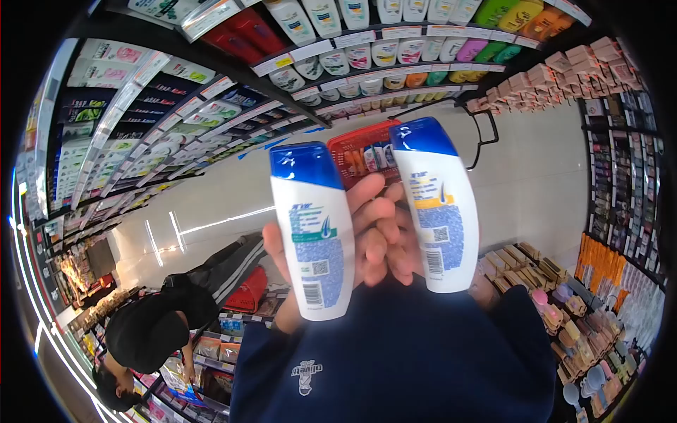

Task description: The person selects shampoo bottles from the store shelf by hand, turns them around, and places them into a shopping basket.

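Observation:
I hold two white shampoo bottles with blue caps side by side before my chest, caps pointing away from me and the barcoded label sides facing up. The shampoo bottle with the green band [310,233] is in my left hand [370,229], its thumb at the outer edge and its fingers wrapped around the inner side. My right hand [402,243] grips the shampoo bottle with the yellow band [438,211], which hides most of that hand. The fingertips of both hands meet between the bottles.
Beyond the bottles, a red shopping basket [338,146] with several products stands on the floor. Shelves of bottles [384,53] run across the far side, boxed goods [159,106] on the left. Another person [148,328] bends over a display at lower left. Brushes [564,303] hang at right.

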`<state>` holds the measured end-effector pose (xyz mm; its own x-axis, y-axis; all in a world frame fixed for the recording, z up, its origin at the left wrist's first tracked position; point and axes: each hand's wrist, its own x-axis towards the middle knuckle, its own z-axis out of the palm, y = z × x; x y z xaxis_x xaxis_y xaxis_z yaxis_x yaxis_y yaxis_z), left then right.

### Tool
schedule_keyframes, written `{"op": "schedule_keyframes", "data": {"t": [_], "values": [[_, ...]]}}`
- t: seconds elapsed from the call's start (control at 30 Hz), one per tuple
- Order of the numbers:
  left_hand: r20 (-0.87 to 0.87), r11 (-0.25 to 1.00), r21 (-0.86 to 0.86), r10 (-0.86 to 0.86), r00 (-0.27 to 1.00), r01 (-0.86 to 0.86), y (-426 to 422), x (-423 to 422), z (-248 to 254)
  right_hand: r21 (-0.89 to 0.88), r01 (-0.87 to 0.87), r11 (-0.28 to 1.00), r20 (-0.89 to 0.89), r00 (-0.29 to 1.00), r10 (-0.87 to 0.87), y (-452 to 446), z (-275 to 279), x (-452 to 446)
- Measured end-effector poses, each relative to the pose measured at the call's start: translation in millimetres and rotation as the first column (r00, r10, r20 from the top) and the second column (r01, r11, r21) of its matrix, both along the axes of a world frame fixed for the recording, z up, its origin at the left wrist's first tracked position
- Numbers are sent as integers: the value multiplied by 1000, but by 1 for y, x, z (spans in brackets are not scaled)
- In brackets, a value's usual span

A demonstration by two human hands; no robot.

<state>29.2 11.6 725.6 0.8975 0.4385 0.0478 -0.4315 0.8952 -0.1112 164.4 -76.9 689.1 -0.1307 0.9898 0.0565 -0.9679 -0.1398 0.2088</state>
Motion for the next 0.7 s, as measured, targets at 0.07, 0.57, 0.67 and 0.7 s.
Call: {"op": "schedule_keyframes", "data": {"t": [0.07, 0.57, 0.67, 0.7], "values": [[71, 990, 144, -10, 997, 0, 2, 2, 5, -39, -17, 999, -44, 999, 15, 1, 7, 4], [-33, 843, 394, -384, 923, 365, -39, 36, 65, -8, -4, 1000, 1, 1000, 4, 8, 6, 1], [239, 845, 514, 24, 971, -147, -73, 53, 44, -117, 29, 993, 36, 999, -25, 5, 10, -2], [365, 753, 514, 242, 899, -412, -82, 64, 47, -163, 53, 985, 61, 997, -44, 4, 12, -3]]}}
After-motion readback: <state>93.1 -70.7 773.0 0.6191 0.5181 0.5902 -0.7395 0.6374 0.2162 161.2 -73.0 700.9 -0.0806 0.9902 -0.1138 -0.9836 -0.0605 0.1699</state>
